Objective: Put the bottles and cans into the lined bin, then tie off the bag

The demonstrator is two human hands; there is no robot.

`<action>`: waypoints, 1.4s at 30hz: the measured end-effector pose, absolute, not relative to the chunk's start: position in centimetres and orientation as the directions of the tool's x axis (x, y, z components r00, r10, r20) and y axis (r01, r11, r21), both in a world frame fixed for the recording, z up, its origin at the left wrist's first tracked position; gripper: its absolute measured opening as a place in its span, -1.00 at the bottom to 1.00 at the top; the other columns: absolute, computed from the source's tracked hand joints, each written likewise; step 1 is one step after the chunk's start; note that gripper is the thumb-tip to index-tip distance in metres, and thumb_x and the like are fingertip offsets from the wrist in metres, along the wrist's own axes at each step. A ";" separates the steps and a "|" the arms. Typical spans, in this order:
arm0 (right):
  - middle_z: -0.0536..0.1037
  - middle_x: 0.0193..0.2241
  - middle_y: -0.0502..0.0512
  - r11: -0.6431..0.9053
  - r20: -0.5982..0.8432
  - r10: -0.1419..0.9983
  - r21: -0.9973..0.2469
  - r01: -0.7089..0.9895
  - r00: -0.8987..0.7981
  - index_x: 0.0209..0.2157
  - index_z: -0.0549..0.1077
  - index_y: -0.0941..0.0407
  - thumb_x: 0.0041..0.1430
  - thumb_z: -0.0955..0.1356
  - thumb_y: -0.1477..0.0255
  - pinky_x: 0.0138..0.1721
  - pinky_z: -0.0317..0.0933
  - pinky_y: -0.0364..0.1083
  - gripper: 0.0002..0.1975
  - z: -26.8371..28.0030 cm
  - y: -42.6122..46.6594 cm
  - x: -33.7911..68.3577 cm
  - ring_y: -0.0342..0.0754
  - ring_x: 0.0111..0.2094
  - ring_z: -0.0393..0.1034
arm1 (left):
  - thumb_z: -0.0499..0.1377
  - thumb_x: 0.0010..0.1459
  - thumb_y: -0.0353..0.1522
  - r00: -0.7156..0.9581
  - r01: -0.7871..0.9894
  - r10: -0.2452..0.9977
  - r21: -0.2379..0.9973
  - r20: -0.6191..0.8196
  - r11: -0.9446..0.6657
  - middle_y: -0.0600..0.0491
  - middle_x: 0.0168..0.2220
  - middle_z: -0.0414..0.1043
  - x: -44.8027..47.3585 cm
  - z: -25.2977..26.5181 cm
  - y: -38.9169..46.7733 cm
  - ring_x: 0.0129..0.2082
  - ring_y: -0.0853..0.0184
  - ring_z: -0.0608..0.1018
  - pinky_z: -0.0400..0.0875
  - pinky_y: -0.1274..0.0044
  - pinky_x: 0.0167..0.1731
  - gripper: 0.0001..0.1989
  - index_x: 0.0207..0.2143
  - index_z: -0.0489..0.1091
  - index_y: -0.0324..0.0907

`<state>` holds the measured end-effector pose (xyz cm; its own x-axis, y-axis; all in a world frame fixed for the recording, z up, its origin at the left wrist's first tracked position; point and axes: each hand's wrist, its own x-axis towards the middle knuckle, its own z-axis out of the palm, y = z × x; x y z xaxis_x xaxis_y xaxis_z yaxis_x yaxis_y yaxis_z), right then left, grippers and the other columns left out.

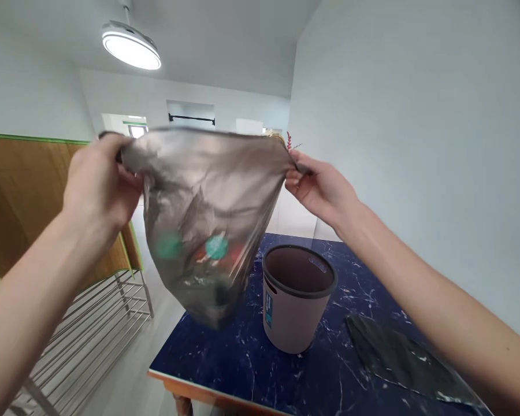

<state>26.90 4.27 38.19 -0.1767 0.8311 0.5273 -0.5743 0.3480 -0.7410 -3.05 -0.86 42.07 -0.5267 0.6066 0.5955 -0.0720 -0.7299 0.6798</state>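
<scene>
A thin dark grey plastic garbage bag (212, 179) hangs stretched between my two hands, its upper edge pulled wide. My left hand (101, 179) grips one upper corner, and my right hand (318, 185) pinches the opposite corner. Blurred green and red shapes show through the lower part of the bag; I cannot tell whether they lie in it or behind it. Just right of the bag, a pinkish-brown trash can (297, 315) with a black rim stands upright on the table, its inside showing no liner.
The can rests on a dark blue marble-patterned table (225, 358) with a wooden edge. A flat black plastic bag (407, 358) lies at the table's right. A metal rack (99, 329) stands on the floor at left, beside a brown wooden panel (39, 202). White wall rises at right.
</scene>
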 end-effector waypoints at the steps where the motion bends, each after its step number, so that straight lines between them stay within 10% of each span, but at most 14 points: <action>1: 0.40 -0.51 -0.16 0.343 0.503 0.847 -0.763 -0.547 -0.171 -0.29 0.45 0.08 -0.05 0.50 0.59 -0.47 0.32 -0.25 -0.72 37.2 3.8 26.7 -0.26 -0.54 0.25 | 0.23 0.12 -0.63 -0.538 -0.072 0.634 0.719 0.555 -0.691 0.20 -0.55 0.26 -3.6 40.6 -1.2 -0.57 0.50 0.35 0.25 0.70 -0.61 -0.74 -0.48 0.28 -0.17; 16: 0.39 -0.44 -0.16 0.391 0.371 0.910 -0.917 0.085 -0.187 0.19 0.45 -0.01 0.24 0.50 0.29 -0.39 0.27 -0.08 -0.49 27.0 -3.2 31.0 -0.17 -0.55 0.33 | 0.62 -0.20 -0.35 -0.492 -0.058 0.823 0.933 0.283 -0.355 0.18 -0.39 0.48 -11.2 26.3 -1.9 -0.49 0.46 0.39 0.33 0.67 -0.59 -0.56 -0.32 0.48 -0.15; 25: 0.44 -0.41 -0.03 0.513 0.619 0.771 -0.463 0.723 -0.150 0.32 0.34 -0.06 0.47 0.29 0.18 -0.46 0.27 -0.07 -0.54 22.7 -7.4 32.3 -0.04 -0.51 0.36 | 0.59 -0.17 -0.29 -0.512 -0.012 0.812 0.944 0.278 -0.330 0.14 -0.35 0.48 -11.6 23.9 -3.9 -0.47 0.44 0.36 0.30 0.68 -0.61 -0.45 -0.06 0.64 -0.10; 32: 0.65 -0.26 0.08 0.513 0.621 0.767 -0.444 0.734 -0.160 -0.05 0.59 -0.16 0.46 0.30 0.15 -0.57 0.21 -0.05 -0.76 20.3 -9.1 32.6 0.03 -0.47 0.49 | 0.50 -0.05 -0.24 -0.548 0.090 0.756 0.924 0.357 -0.371 0.07 -0.39 0.52 -12.0 22.6 -4.8 -0.43 0.32 0.47 0.29 0.56 -0.54 -0.63 -0.13 0.65 -0.03; 37: 0.47 -0.57 -0.01 0.452 0.530 0.846 -0.656 0.604 -0.057 -0.18 0.61 -0.10 0.44 0.33 0.12 -0.64 0.15 -0.09 -0.75 18.2 -9.8 32.7 -0.04 -0.64 0.29 | 0.48 -0.02 -0.36 -0.563 0.067 0.748 0.922 0.351 -0.382 -0.01 -0.28 0.58 -11.8 22.2 -4.5 -0.24 0.16 0.60 0.31 0.51 -0.51 -0.68 -0.16 0.65 -0.01; 42: 0.55 -0.40 0.06 0.437 0.493 0.867 -0.824 0.361 0.077 -0.20 0.61 -0.11 0.43 0.34 0.12 -0.49 0.39 -0.09 -0.76 15.9 -10.0 32.0 0.02 -0.47 0.45 | 0.39 0.07 -0.43 -0.574 -0.149 0.765 0.882 0.290 -0.446 0.06 -0.32 0.59 -10.3 22.1 -3.5 -0.23 0.13 0.70 0.41 0.49 -0.49 -0.75 -0.18 0.57 -0.01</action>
